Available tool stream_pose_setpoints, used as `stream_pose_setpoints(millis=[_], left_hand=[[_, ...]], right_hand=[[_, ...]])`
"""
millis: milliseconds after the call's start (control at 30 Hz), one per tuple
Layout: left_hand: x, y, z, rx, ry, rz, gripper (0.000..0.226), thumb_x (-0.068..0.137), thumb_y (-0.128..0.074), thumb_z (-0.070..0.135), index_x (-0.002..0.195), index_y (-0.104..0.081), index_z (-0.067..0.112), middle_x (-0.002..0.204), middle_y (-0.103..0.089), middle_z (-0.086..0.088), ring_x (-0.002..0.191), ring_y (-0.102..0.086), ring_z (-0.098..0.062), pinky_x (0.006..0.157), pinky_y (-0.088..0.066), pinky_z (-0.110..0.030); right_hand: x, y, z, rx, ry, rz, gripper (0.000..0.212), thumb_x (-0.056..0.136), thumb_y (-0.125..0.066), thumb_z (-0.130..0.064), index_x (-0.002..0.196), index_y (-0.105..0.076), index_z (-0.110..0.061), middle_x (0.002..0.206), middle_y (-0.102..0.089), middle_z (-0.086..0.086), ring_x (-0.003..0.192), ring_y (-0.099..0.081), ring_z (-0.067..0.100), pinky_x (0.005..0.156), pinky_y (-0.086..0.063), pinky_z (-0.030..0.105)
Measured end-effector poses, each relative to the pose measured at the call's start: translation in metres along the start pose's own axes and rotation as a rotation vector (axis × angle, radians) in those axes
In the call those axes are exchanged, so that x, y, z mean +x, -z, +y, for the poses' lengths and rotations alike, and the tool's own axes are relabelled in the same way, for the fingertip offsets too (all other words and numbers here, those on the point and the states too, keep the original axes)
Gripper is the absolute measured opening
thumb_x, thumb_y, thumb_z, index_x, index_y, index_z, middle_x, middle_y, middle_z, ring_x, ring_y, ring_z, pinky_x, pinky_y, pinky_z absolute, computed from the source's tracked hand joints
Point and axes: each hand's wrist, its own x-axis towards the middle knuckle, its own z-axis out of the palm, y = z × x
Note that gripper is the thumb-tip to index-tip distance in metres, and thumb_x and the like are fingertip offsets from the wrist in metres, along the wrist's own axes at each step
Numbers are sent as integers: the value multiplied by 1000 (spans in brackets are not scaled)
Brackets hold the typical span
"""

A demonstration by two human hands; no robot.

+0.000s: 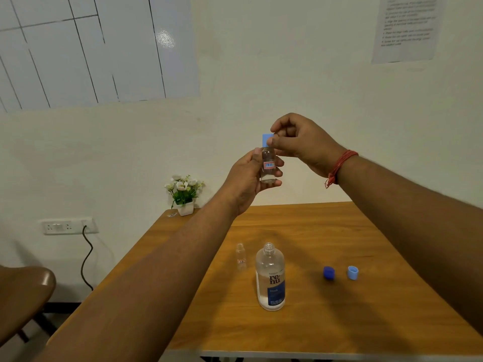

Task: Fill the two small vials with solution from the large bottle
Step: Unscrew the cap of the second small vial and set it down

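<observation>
The left hand (248,178) grips a small vial (268,165) upright above the table (366,309) — the right hand (295,142), at its one o'clock, pinches its light-blue cap (267,140).

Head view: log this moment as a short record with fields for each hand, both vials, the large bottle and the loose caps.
left hand: holds vial upright, raised above table
right hand: fingertips on light blue cap
held vial: clear, labelled, cap on top
second vial: on table, uncapped, left of large bottle
large bottle: upright, open, liquid low
loose caps: dark blue cap, pale blue cap, right of bottle
</observation>
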Motion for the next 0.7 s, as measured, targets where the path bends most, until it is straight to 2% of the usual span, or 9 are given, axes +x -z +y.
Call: stream_pose_setpoints(millis=[167, 400, 500, 700], left_hand=[[1, 1, -2, -1, 0, -8, 46, 110, -27, 36, 133, -55, 8, 106, -65, -11, 85, -65, -18, 75, -57, -32], [1, 1, -6, -8, 2, -22, 48, 110, -28, 36, 136, -53, 5, 105, -65, -11, 85, -65, -18, 75, -57, -33], [1, 2, -8, -25, 2, -28, 48, 110, -29, 36, 136, -54, 5, 104, -66, -11, 85, -64, -19, 75, -57, -34], [4, 4, -13, -22, 11, 0, 40, 109, -29, 36, 121, -61, 13, 103, -68, -9, 87, -66, -18, 79, -59, -34]], right_hand=[[-1, 1, -1, 16, -9, -4, 24, 86, -65, -12, 108, -57, -7, 80, -63, 3, 89, -65, 25, 87, -56, 49], [-3, 1, 4, 80, -22, 7, 20, 86, -64, -9, 105, -58, -9, 80, -63, 2, 91, -66, 24, 88, -55, 50], [-2, 1, 4, 147, -22, 23, 17, 86, -64, -7, 102, -58, -11, 87, -63, 5, 92, -66, 23, 88, -55, 50], [-2, 4, 2, 251, -20, 92, 13, 89, -61, -5, 99, -55, -10, 103, -63, 17, 93, -71, 28, 88, -56, 46]])
